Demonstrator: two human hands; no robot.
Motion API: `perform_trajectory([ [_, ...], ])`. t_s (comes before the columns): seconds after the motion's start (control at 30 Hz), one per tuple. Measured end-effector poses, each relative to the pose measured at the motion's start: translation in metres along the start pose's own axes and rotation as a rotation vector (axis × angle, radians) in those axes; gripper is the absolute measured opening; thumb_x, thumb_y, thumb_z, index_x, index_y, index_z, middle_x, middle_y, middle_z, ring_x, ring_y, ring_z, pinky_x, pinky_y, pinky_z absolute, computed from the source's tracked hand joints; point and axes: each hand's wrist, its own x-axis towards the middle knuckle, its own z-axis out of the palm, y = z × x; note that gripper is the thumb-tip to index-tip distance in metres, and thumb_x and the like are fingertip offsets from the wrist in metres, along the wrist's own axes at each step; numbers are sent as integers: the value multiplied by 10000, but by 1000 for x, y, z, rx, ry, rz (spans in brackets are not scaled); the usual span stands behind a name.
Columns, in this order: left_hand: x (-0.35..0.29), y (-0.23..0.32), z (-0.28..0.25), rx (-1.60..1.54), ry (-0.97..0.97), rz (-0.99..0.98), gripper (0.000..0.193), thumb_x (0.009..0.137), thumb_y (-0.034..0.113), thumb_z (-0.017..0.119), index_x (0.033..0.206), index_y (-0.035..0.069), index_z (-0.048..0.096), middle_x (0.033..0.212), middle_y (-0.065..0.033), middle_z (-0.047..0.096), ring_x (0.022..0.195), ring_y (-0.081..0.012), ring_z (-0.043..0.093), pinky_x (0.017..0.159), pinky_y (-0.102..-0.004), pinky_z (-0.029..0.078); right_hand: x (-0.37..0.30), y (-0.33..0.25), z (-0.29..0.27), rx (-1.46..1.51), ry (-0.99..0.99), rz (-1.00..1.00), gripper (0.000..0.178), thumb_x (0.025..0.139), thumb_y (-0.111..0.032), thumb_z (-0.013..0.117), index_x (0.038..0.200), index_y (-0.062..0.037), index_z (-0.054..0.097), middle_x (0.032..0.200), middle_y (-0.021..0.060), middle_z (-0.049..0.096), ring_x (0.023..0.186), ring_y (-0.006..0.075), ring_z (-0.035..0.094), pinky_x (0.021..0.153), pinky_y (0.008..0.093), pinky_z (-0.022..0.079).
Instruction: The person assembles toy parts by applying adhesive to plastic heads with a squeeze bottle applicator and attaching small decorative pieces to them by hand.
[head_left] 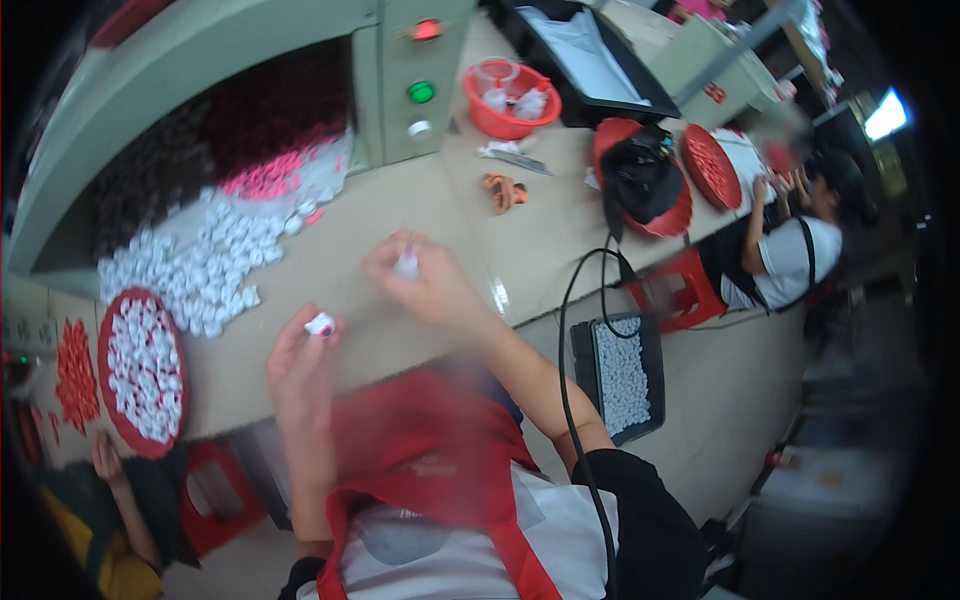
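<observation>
Between the fingertips of my left hand (298, 360) is a small white piece (320, 325) with dark and pink marks. My right hand (440, 288), a little further right and higher, is closed round a small translucent squeeze bottle (407, 264). Both hands are above the table, apart from each other. To the left, a loose heap of small white pieces (200, 260) spreads out from under the machine's opening. Beside it stands a red oval tray (182, 400) holding similar white pieces with pink marks.
A pale green machine (425, 140) with lit buttons stands behind. A red bowl of bottles (510, 127), a knife (520, 161) and an orange object (504, 192) lie further back. A black cable (566, 400) hangs at my right. One co-worker (800, 250) sits at right, another's hand (105, 458) shows at left.
</observation>
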Motion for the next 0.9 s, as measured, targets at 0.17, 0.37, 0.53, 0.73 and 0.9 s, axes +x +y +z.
perform_trajectory([
  [0.17,3,-2,-11,-226,-11,-82,361,870,43,528,1204,-61,438,1103,-181,552,1026,-269,567,852,-247,511,15,42,-47,-592,430,88,281,761,-328,656,836,-60,618,833,123,568,781,310,581,697,397,473],
  [0.37,0,-4,-1,-90,-94,-105,364,871,60,522,1180,-109,426,1014,-114,568,971,-189,553,967,-373,409,-2,48,-50,-613,435,59,564,710,-350,699,1120,-25,488,1017,175,549,951,335,544,811,402,439],
  [0.53,-2,-3,3,-3,-85,-83,331,862,52,533,1141,-111,465,997,-114,569,948,-185,561,961,-398,416,-165,9,-82,-291,127,188,267,777,-159,600,998,-11,586,870,153,607,801,263,605,727,341,485],
  [0.73,-16,0,22,101,-8,-69,332,833,32,540,1113,-126,457,1023,-187,542,1017,-291,540,970,-433,414,-297,54,-217,282,794,531,144,867,-149,532,871,-18,592,697,44,602,564,105,557,505,230,462],
  [0.9,-20,31,10,370,102,154,378,876,87,521,1189,-100,421,1075,-171,534,1006,-241,551,920,-364,449,-186,65,-315,259,1021,510,384,887,-374,512,1025,-16,536,801,97,635,629,124,607,541,213,492],
])
